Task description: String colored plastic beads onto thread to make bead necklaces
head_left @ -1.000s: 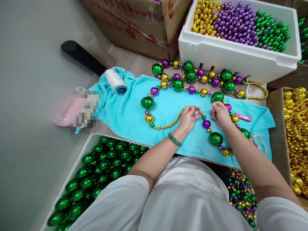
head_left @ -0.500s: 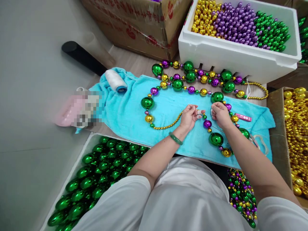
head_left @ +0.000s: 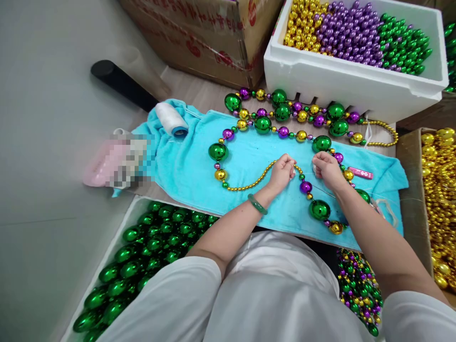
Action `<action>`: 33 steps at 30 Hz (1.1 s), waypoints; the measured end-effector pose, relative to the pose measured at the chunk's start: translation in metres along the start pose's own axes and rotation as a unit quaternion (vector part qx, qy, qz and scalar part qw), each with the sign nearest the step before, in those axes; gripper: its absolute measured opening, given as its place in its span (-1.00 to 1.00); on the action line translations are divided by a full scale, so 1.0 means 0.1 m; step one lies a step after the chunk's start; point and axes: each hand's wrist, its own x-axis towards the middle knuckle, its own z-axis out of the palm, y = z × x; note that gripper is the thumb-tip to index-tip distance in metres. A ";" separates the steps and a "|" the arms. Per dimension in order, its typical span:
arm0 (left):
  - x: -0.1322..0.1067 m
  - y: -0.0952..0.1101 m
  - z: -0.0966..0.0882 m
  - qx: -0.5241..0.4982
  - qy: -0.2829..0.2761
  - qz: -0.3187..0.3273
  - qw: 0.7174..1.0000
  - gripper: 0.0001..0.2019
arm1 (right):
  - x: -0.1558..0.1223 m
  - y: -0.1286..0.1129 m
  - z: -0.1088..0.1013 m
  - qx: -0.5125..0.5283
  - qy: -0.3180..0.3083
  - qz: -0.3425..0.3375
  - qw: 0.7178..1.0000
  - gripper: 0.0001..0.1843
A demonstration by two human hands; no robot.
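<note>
A bead necklace (head_left: 262,125) of green, gold and purple balls lies in a loop on a turquoise towel (head_left: 192,166). My left hand (head_left: 283,172) is closed in a pinch on the end of its thin gold bead strand (head_left: 249,184). My right hand (head_left: 326,168) is closed too, pinching the necklace's other end just above a purple bead (head_left: 305,186) and a big green ball (head_left: 319,209). The two hands are a few centimetres apart. A thin clear thread runs from my right hand towards the right.
A white foam box (head_left: 349,83) of gold, purple and green beads stands at the back, with a second necklace (head_left: 302,111) before it. A tray of large green balls (head_left: 149,247) is at the near left, gold beads (head_left: 440,190) at right, a white thread spool (head_left: 171,118) on the towel.
Both hands have shifted slightly up the towel and the left hand has closed tighter round the gold strand's end. The necklace loop has barely moved.
</note>
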 end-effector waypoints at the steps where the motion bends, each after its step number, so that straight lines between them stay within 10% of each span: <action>1: 0.00 -0.01 0.00 0.022 -0.003 0.006 1.000 -0.82 | 0.00 -0.01 -0.01 0.004 -0.004 0.002 1.000 -0.73; 16: 0.06 -0.06 -0.01 0.141 -0.019 0.019 0.990 -0.82 | 0.04 -0.11 -0.05 0.108 0.014 0.022 0.994 -0.51; 33: 0.06 -0.09 -0.04 0.256 -0.023 0.055 0.965 -0.82 | -0.01 0.04 -0.14 0.060 0.052 0.057 0.995 -0.69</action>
